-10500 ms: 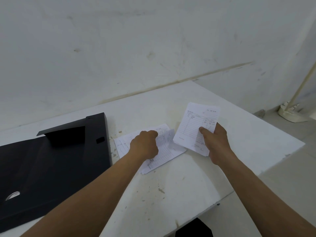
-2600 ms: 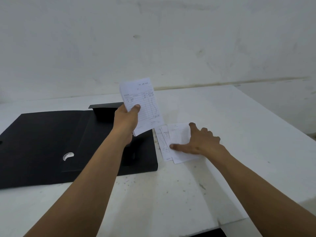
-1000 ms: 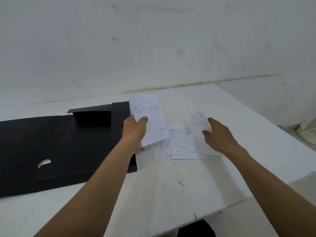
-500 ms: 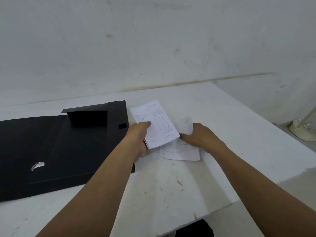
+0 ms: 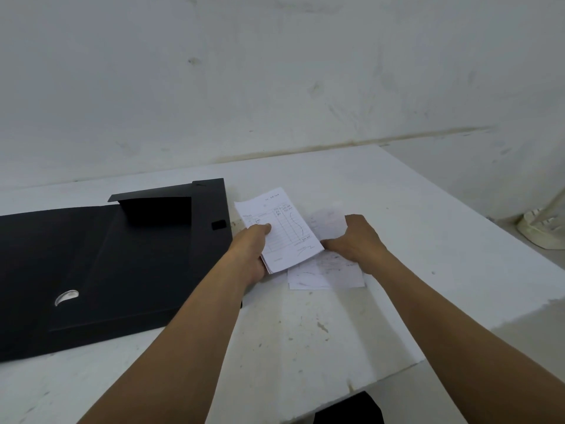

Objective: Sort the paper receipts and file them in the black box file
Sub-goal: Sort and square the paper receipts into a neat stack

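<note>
My left hand (image 5: 250, 252) grips a small stack of white printed receipts (image 5: 282, 229) just above the table, thumb on top. My right hand (image 5: 356, 240) holds another receipt (image 5: 328, 223), blurred, and tucks its edge under the stack's right side. A few loose receipts (image 5: 324, 273) lie flat on the white table (image 5: 305, 332) below both hands. The black box file (image 5: 122, 258) lies open on the left, its right edge close to my left hand, with an upright flap at its far side.
A white wall rises directly behind the table. The table's right and front edges drop to the floor, where a white object (image 5: 541, 231) stands at the far right. Something dark (image 5: 348, 408) shows beneath the front edge.
My left hand has lowered the receipt stack toward the table. My right hand picked a receipt off the loose pile and brought it leftward to the stack.
</note>
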